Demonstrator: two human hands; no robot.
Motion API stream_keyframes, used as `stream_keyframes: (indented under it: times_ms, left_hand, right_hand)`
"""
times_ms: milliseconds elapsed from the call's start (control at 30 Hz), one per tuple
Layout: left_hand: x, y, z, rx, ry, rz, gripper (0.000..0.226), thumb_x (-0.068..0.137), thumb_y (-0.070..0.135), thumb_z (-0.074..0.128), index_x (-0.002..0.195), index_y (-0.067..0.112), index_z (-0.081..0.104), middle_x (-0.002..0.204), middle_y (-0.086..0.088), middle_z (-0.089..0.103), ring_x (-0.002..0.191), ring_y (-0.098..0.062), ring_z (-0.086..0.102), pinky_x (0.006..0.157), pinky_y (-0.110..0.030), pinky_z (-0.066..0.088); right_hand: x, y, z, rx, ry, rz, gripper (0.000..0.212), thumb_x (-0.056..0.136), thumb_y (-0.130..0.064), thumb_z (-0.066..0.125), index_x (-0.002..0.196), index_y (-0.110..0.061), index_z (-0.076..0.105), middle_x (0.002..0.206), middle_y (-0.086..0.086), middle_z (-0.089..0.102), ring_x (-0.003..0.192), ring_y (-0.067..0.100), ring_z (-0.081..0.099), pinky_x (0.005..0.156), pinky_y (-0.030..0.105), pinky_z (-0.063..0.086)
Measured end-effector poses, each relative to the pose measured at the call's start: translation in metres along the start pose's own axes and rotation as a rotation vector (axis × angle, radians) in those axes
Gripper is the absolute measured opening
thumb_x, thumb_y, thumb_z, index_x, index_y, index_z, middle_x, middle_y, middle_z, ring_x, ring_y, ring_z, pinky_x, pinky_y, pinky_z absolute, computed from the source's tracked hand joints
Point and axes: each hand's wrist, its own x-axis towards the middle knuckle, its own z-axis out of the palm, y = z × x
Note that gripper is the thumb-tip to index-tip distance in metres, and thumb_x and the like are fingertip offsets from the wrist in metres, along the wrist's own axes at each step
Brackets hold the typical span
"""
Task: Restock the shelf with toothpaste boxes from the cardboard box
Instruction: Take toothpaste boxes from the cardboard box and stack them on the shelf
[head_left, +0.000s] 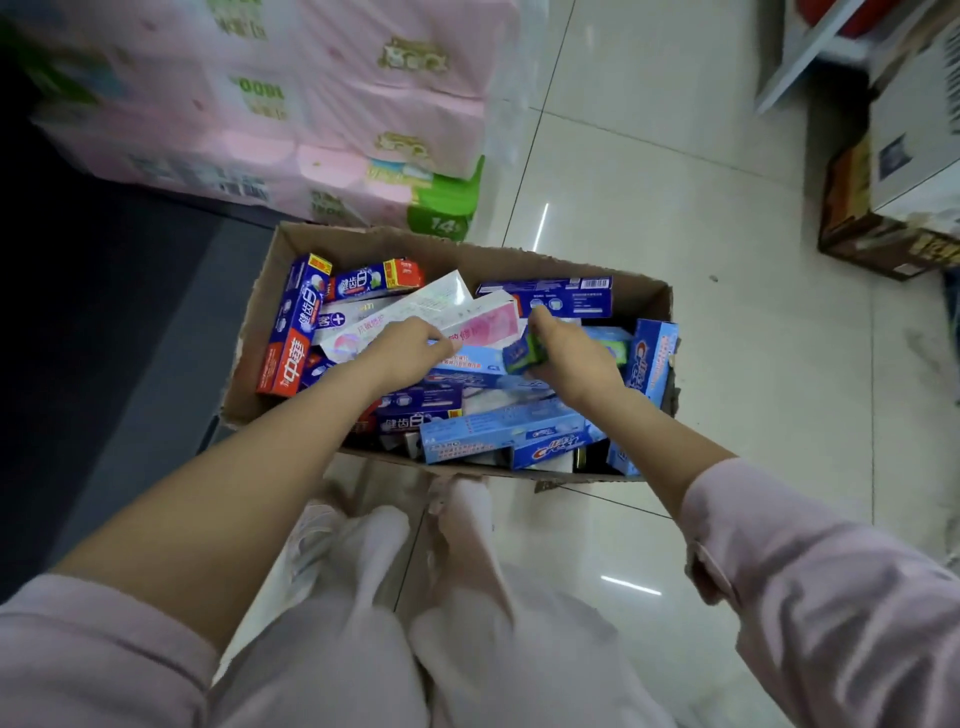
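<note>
I looked down over both forearms into the cardboard box (641, 299) on the tiled floor (675, 182); it sat just beside a stack of pink tissue packs (363, 104), and the shelf to be filled was nowhere in view. By my judgement the restock was early or midway at best; the box was heaped with toothpaste boxes lying every which way, and none could be seen placed anywhere outside it. My left hand (410, 351) lay on the pile with fingers curled down at the edge of a pink-and-white toothpaste box (457, 325); whether they were truly clamped on it I could not tell. My right hand (571, 358) had fingers and thumb closed round the end of a small green-and-blue toothpaste box (524, 353), lifted slightly from the heap. Counting what showed: one red-and-blue box (291, 332) propped along the left wall; one dark blue box (550, 296) near the far wall; several light blue ones, including one (498, 434) at the near edge; in all I made out well over a dozen, though the overlaps forbade an exact tally; two hands, one carton. Everything was left to do: lifting out, carrying, shelving.
</note>
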Motion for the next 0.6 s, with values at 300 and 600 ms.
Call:
stream_keyframes:
  times_ms: [300, 600]
  left_hand:
    - [-0.069, 0.027, -0.077, -0.444, 0.330, -0.256, 0.030, 0.092, 0.036, 0.058, 0.082, 0.008, 0.062, 0.078, -0.009, 0.063, 0.074, -0.023, 0.059, 0.064, -0.028, 0.042]
    - [-0.220, 0.046, -0.149, -0.667, 0.491, -0.026, 0.014, 0.074, 0.024, 0.079, 0.075, 0.019, 0.066, 0.058, 0.010, 0.066, 0.046, -0.001, 0.057, 0.045, -0.011, 0.043]
  right_hand:
    - [-0.034, -0.067, -0.058, 0.429, 0.140, -0.076, 0.039, 0.084, -0.019, 0.069, 0.118, -0.008, 0.054, 0.113, 0.011, 0.062, 0.103, 0.027, 0.059, 0.083, 0.034, 0.044]
    - [-0.095, -0.175, -0.156, 1.157, 0.208, -0.137, 0.024, 0.093, -0.011, 0.057, 0.115, -0.009, 0.046, 0.088, 0.003, 0.059, 0.059, -0.001, 0.063, 0.048, 0.019, 0.051]
